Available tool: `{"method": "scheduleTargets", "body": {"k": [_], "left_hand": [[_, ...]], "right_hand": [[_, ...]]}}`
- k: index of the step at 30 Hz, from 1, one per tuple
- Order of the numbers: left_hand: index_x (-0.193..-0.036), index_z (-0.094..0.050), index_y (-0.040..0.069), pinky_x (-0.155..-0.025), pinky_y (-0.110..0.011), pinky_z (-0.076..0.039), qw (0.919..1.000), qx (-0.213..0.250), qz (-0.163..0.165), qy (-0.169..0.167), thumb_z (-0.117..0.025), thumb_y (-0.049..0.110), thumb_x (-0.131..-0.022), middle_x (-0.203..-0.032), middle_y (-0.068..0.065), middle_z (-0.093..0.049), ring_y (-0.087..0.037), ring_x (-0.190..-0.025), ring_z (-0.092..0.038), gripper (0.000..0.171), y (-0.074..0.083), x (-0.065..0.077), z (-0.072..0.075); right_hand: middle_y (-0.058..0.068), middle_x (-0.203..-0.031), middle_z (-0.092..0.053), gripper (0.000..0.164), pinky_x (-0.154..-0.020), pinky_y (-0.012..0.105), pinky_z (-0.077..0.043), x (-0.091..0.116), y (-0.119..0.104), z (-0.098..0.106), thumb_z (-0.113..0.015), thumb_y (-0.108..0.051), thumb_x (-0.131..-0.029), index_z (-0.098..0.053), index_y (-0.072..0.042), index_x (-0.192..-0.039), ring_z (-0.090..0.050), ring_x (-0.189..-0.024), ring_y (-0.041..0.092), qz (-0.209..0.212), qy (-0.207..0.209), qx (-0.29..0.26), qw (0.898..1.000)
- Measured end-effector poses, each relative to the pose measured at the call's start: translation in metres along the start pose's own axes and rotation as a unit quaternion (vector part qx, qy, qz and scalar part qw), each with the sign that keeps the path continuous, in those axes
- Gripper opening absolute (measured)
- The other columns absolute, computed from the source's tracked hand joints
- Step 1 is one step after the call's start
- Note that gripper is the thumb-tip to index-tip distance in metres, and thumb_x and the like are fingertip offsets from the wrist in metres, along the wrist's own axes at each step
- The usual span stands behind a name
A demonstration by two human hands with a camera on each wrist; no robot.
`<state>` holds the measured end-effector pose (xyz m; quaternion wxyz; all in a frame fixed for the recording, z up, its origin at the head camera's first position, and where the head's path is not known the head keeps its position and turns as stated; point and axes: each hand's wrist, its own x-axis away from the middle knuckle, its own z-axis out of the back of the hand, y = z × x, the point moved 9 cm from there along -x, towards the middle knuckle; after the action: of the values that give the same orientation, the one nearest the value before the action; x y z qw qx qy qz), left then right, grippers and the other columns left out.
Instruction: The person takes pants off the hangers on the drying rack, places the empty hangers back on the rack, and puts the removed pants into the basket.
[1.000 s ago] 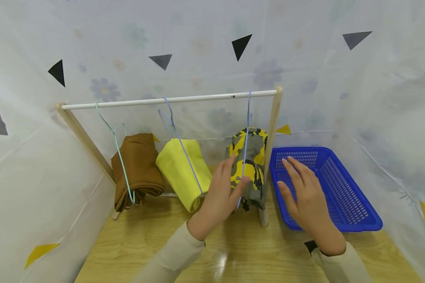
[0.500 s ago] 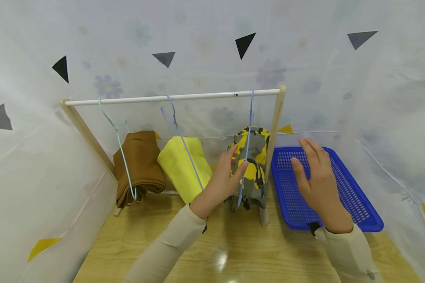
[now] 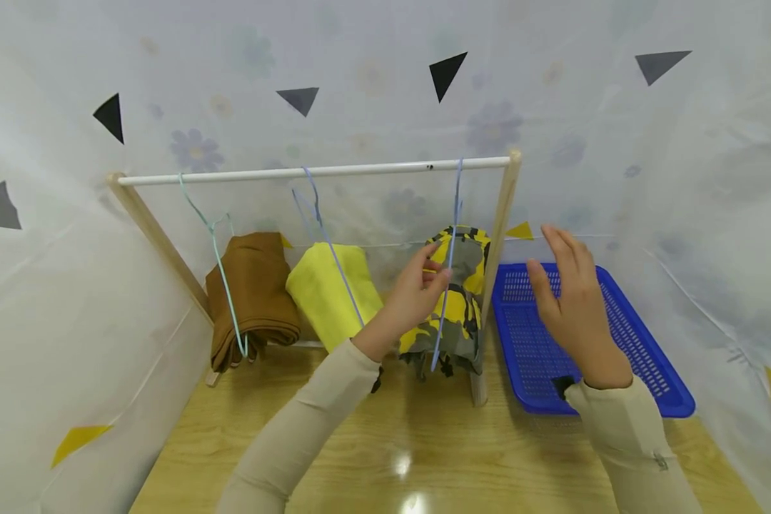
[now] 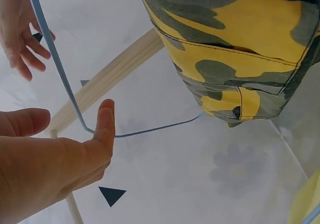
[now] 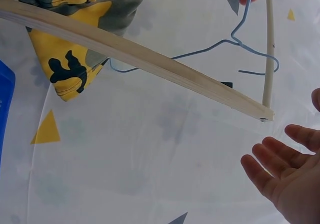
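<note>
Camouflage garment (image 3: 465, 318): draped on blue wire hanger (image 3: 455, 214), right end of clothes rack (image 3: 373, 169). Left-hand grip (image 3: 414, 296): at hanger, fingers bent, thumb and index finger apart; wire contact cannot be determined. Right-hand grip (image 3: 576, 310): fingers extended, holding nothing, raised; blue plastic basket (image 3: 639, 346) below. Yellow garment (image 3: 321, 285), brown garment (image 3: 257, 278): suspended farther left. Rack, basket: on counter (image 3: 475, 457).
</note>
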<state>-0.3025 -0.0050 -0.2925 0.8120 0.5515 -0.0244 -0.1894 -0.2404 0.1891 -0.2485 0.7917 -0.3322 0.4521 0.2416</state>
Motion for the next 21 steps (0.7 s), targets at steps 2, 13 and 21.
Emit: {"method": "scheduleTargets", "body": {"k": [2,13,21], "left_hand": [[-0.151,-0.027,0.014,-0.086,-0.033,-0.052,0.9999,0.004,0.012,0.004,-0.050,0.024,-0.102,-0.122,-0.010,-0.052,-0.021,-0.107,-0.057,0.054,-0.001,-0.005,0.001],[-0.151,-0.028,0.014,-0.081,-0.034,-0.050,0.9975,0.055,0.044,0.008,-0.051,0.024,-0.101,-0.122,-0.007,-0.055,-0.025,-0.108,-0.058,0.055,-0.003,-0.024,-0.002],[-0.150,-0.028,0.011,-0.089,-0.039,-0.049,0.9926,0.106,0.055,0.023,-0.050,0.018,-0.102,-0.119,-0.010,-0.055,-0.032,-0.114,-0.055,0.054,0.000,-0.035,0.001]], "right_hand": [[0.023,-0.140,-0.044,0.056,-0.104,0.058,-0.033,-0.004,0.002,-0.002,-0.043,-0.042,-0.102,-0.044,-0.002,-0.142,-0.039,-0.129,0.040,-0.007,-0.004,-0.004,1.000],[0.019,-0.142,-0.042,0.050,-0.097,0.054,-0.040,-0.018,0.015,-0.013,-0.045,-0.031,-0.103,-0.039,-0.004,-0.145,-0.043,-0.124,0.038,-0.029,-0.014,-0.026,0.999],[0.019,-0.144,-0.040,0.050,-0.097,0.054,-0.041,-0.032,0.025,-0.023,-0.046,-0.022,-0.103,-0.033,-0.006,-0.148,-0.043,-0.125,0.037,-0.033,-0.028,-0.038,0.998]]}}
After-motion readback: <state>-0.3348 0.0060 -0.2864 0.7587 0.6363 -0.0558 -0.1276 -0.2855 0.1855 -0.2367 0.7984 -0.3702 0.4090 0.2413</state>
